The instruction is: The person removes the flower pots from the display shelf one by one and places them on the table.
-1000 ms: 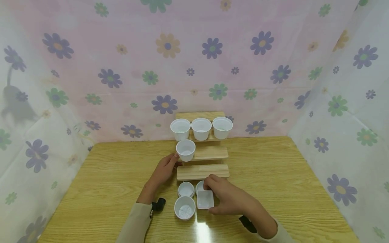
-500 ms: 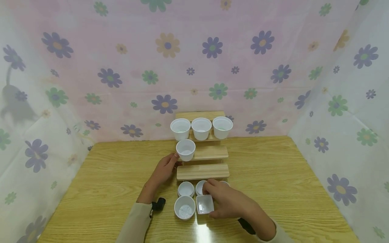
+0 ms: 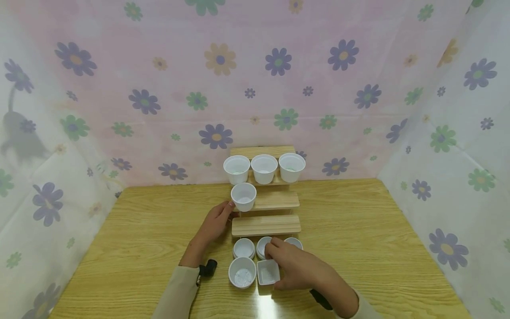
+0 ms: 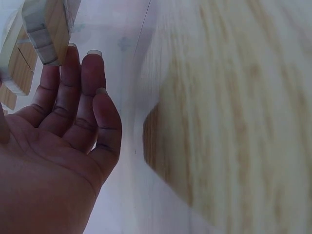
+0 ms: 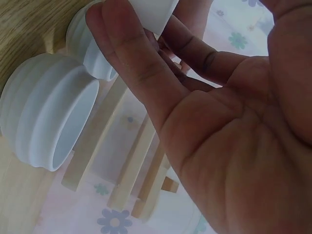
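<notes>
My right hand (image 3: 299, 266) pinches a small white square cup (image 3: 268, 273), fingers at its far side and thumb by its near right corner. The cup sits low, right of a round white cup (image 3: 242, 274); in the right wrist view its white wall (image 5: 156, 13) shows between the fingers. My left hand (image 3: 214, 221) rests at the left edge of a tiered wooden rack (image 3: 266, 226), with relaxed fingers (image 4: 92, 73) beside the board ends. Just above its fingertips, a white cup (image 3: 243, 197) stands on the rack's middle tier.
Three white cups, one of them the middle cup (image 3: 264, 170), line the rack's upper tier. Ribbed round white pots, including a left pot (image 3: 244, 249) and a right pot (image 3: 294, 242), stand before the rack on the wooden table (image 3: 159, 248). A flowered cloth (image 3: 171, 141) hangs behind.
The right hand has moved slightly toward the person and down with the square cup, which has levelled out beside the round cup. The right pot has come into view. The left hand has not moved.
</notes>
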A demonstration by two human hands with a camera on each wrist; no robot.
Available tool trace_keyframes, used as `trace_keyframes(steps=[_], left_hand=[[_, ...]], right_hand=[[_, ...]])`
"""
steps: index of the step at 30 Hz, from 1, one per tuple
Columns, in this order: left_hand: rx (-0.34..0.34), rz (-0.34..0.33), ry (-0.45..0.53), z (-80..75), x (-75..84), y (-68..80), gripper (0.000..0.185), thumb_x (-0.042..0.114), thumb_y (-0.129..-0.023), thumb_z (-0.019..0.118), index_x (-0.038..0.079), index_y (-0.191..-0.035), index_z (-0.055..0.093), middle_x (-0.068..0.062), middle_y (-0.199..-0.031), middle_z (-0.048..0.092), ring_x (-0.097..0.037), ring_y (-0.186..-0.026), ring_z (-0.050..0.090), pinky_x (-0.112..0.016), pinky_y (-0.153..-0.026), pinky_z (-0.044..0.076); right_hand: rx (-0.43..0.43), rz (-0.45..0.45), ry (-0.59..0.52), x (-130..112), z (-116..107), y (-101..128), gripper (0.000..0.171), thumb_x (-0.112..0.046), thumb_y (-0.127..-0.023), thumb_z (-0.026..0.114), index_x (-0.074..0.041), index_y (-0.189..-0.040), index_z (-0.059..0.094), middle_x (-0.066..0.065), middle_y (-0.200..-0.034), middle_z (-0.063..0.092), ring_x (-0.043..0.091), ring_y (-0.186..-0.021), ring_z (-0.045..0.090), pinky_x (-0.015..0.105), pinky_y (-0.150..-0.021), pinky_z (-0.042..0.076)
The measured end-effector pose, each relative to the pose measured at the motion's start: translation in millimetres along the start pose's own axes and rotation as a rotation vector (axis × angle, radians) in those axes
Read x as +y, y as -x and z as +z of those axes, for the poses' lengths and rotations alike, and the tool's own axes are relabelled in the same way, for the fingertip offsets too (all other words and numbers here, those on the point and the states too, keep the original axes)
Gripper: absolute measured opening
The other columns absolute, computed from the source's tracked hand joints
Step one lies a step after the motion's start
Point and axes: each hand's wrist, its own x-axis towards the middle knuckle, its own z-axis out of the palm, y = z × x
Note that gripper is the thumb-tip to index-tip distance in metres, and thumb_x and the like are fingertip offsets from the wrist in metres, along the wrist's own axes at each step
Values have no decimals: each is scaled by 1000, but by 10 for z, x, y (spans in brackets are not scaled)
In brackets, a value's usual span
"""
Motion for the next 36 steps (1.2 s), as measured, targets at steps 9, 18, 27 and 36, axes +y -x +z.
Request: trace_keyframes(steps=[9,18,27,36], left_hand=[[3,7,17,-5,-34,-10,48,39,-117,40,4,-133,69,-13,-116,74,-27,-108,72,-52,-93,56],[3,1,10,1,-22,-5,47,41,-116,42,7,-135,69,-13,-119,74,-28,-109,72,-54,-96,55],[0,3,6,4,-39,-11,47,41,-116,42,7,-136,68,-13,-121,73,-29,-110,72,-54,-96,55],[-1,5,-7,-2,-20,2,49,41,-117,40,6,-138,66,-13,-122,73,-28,-111,72,-52,-96,55]], right_hand=[[8,-7,2,-15,-7,0,56,-22,-73,100,-13,-108,58,-8,-102,50,4,-87,46,22,-79,48],[22,-9,12,-1,-12,4,55,-24,-72,100,-13,-108,60,-8,-102,51,4,-87,47,23,-78,49],[67,-12,19,38,-47,19,49,-28,-78,96,-13,-109,61,-6,-104,54,3,-86,49,22,-78,50],[132,-6,-90,76,-97,-27,40,-23,-90,88,-8,-120,65,4,-116,61,14,-96,64,25,-83,56]])
